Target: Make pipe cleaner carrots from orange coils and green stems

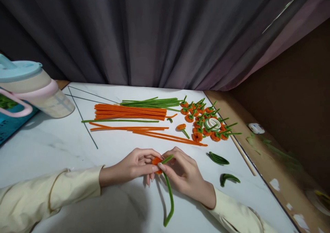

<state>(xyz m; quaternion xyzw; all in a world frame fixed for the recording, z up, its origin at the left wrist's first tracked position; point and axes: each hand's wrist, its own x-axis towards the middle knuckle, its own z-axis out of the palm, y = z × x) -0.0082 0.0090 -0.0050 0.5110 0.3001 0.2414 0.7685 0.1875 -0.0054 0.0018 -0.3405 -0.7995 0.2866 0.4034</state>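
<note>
Between my two hands is a small orange pumpkin [156, 161] of coiled pipe cleaner. My left hand [134, 166] pinches it from the left with thumb and fingers. The thumb and forefinger of my right hand [184, 171] close on a green pipe cleaner [169, 198] at the pumpkin's right side. A short end of this green stem points up and right, while its long bent end hangs toward the table front. Farther back lie a bundle of orange pipe cleaners [130, 112] and a bundle of green pipe cleaners [152, 102].
Several finished orange pumpkins [197, 136] with green stems cluster at the back right, around a roll of tape [213, 123]. Dark green folded pieces [218, 158] lie right of my hands. A large lidded tumbler [43, 92] stands at the left. A grey curtain [144, 36] hangs behind the table.
</note>
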